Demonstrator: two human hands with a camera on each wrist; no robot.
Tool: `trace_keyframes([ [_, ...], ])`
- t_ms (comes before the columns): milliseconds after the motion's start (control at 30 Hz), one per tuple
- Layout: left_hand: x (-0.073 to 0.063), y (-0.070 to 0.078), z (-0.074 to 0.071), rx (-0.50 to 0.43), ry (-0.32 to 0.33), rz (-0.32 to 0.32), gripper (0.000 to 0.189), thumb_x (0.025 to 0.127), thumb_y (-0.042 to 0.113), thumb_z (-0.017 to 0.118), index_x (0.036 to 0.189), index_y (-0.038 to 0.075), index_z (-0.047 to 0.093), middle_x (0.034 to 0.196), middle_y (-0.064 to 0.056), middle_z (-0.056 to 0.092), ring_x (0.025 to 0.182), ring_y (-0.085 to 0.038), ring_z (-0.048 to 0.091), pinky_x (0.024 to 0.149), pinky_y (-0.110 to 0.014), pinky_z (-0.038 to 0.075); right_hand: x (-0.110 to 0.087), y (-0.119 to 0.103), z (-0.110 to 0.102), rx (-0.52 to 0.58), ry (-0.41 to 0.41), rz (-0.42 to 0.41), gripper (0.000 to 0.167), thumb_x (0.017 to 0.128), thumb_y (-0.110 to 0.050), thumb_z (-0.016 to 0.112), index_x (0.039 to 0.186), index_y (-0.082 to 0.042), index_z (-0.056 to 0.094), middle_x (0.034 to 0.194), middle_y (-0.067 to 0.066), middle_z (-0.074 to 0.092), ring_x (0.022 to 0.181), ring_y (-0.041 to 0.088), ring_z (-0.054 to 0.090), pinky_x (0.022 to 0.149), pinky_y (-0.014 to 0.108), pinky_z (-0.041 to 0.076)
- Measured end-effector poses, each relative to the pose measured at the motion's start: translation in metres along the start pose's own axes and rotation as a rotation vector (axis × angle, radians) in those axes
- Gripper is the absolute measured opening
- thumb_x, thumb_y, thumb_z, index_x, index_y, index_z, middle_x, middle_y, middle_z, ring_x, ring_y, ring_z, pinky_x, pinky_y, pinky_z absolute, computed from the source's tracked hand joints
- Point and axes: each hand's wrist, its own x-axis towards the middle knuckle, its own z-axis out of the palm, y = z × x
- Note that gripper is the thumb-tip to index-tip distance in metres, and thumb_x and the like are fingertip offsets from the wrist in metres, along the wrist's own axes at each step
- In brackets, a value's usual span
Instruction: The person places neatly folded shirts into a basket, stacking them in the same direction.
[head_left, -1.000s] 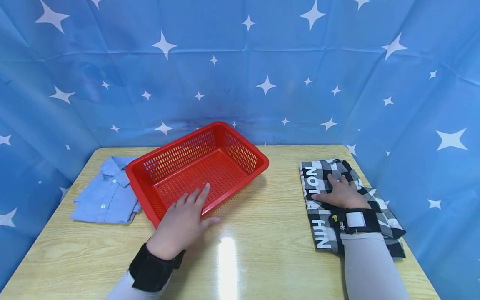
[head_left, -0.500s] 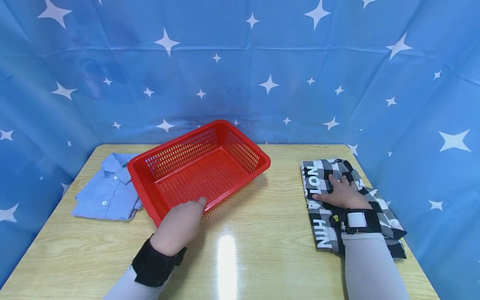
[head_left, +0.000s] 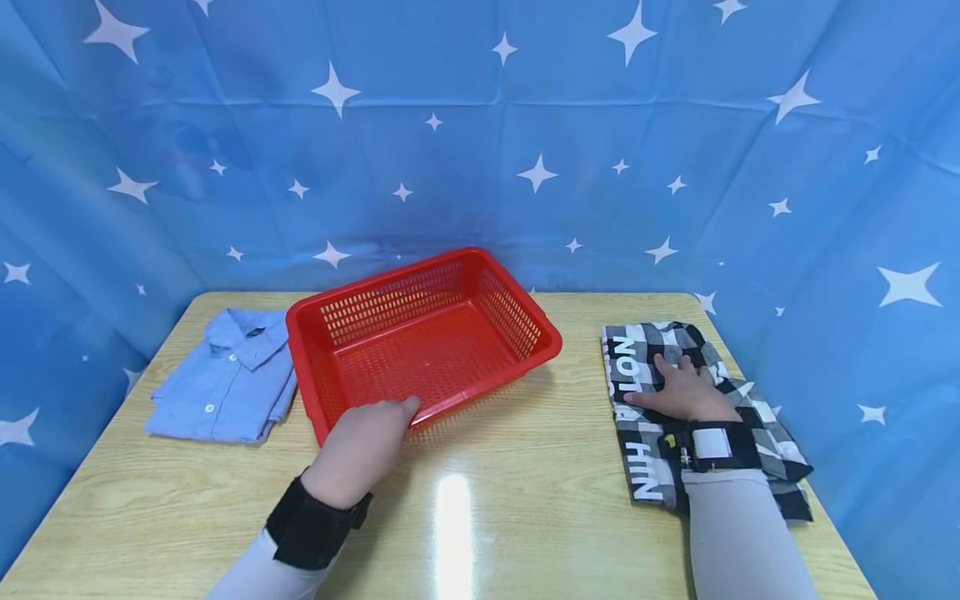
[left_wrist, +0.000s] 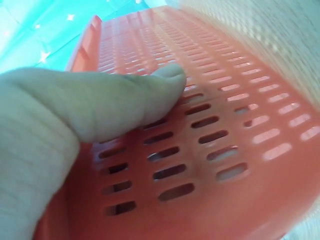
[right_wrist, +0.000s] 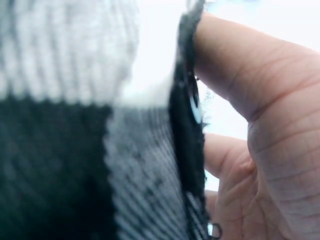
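A red perforated plastic basket (head_left: 487, 385) stands at an angle at the back middle of the table. My left hand (head_left: 363, 450) grips its near side wall at the rim. In the left wrist view the thumb (left_wrist: 145, 97) presses on the outside of the slotted wall, while the other fingers are hidden behind it. On the right lies a folded black-and-white plaid shirt (head_left: 636, 442) with white lettering along its left edge. My right hand (head_left: 686, 393) rests on it with fingers spread. Plaid cloth (right_wrist: 60, 160) fills much of the right wrist view beside the hand.
A folded light blue button shirt (head_left: 221, 387) lies on the left, close beside the basket's left end. The wooden table (head_left: 555, 500) ends at the back against a blue curtain (head_left: 450, 150) with white stars, which also hangs along both sides.
My left hand was open over the basket's near rim, then closed on it. The basket has since slid a little to the right, baring more of the blue shirt. The right hand has stayed put.
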Motion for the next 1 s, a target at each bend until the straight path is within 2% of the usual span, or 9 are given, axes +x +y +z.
trace_keyframes([
  [233, 0.006, -0.005, 0.004, 0.006, 0.086, 0.046, 0.041, 0.076, 0.015, 0.092, 0.112, 0.014, 0.072, 0.084, -0.004, 0.075, 0.072, -0.018, 0.068, 0.071, -0.039, 0.063, 0.0, -0.002, 0.001, -0.008, 0.012, 0.022, 0.12, 0.085, -0.08, 0.062, 0.165, -0.005, 0.014, 0.163, 0.043, -0.001, 0.146, 0.071, -0.003, 0.103, 0.09, 0.019],
  [367, 0.012, -0.01, 0.007, -0.004, 0.128, 0.051, 0.032, 0.078, 0.017, 0.092, 0.105, 0.016, 0.074, 0.087, -0.002, 0.076, 0.074, -0.017, 0.07, 0.073, -0.039, 0.063, 0.0, -0.003, 0.001, -0.018, 0.013, 0.03, 0.12, 0.084, -0.08, 0.062, 0.165, -0.005, 0.015, 0.163, 0.043, 0.0, 0.146, 0.071, -0.001, 0.102, 0.091, 0.021],
  [500, 0.019, -0.013, 0.01, -0.001, 0.153, 0.058, 0.026, 0.078, 0.021, 0.093, 0.097, 0.015, 0.076, 0.081, -0.001, 0.076, 0.069, -0.016, 0.068, 0.072, -0.037, 0.063, 0.001, -0.003, 0.003, -0.022, 0.008, 0.044, 0.12, 0.084, -0.081, 0.062, 0.165, -0.006, 0.015, 0.163, 0.043, 0.0, 0.147, 0.071, -0.001, 0.102, 0.091, 0.021],
  [700, 0.035, -0.02, 0.013, 0.008, 0.168, 0.069, 0.024, 0.077, 0.026, 0.093, 0.093, 0.016, 0.077, 0.077, 0.001, 0.074, 0.064, -0.012, 0.062, 0.07, -0.034, 0.06, 0.004, -0.004, 0.005, -0.032, 0.014, 0.056, 0.12, 0.083, -0.081, 0.063, 0.165, -0.005, 0.017, 0.163, 0.043, 0.001, 0.147, 0.071, 0.0, 0.102, 0.091, 0.021],
  [1000, 0.057, -0.028, 0.018, 0.055, 0.225, 0.121, 0.029, 0.075, 0.026, 0.095, 0.096, 0.017, 0.078, 0.081, 0.0, 0.077, 0.069, -0.015, 0.068, 0.076, -0.037, 0.063, -0.003, -0.003, 0.005, -0.053, 0.037, 0.044, 0.12, 0.084, -0.081, 0.062, 0.164, -0.004, 0.019, 0.164, 0.042, 0.005, 0.147, 0.07, 0.004, 0.103, 0.089, 0.025],
])
